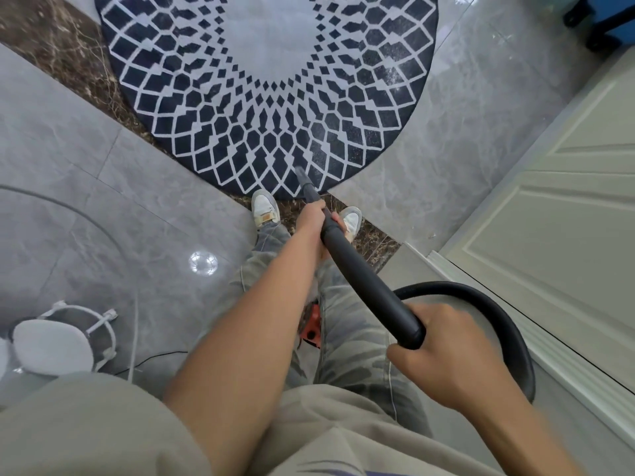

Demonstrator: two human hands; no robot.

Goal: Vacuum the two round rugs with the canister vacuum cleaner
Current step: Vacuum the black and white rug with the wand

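A round dark-blue rug (268,80) with a white lattice pattern and pale centre lies on the grey tile floor ahead of me. White dust speckles its right side. The black vacuum wand (360,280) slants from lower right up to the rug's near edge, where its narrow nozzle (302,175) touches the pile. My left hand (314,218) grips the wand low down, just above my shoes. My right hand (443,352) holds the wand's upper end, where the black hose (481,297) loops away to the right. A bit of the orange canister (311,326) shows between my legs.
A cream panelled door (563,207) and its frame run along the right. A white stool (55,341) and thin cables lie at lower left. A blue object (608,15) sits at top right. A brown marble strip (68,53) crosses under the rug.
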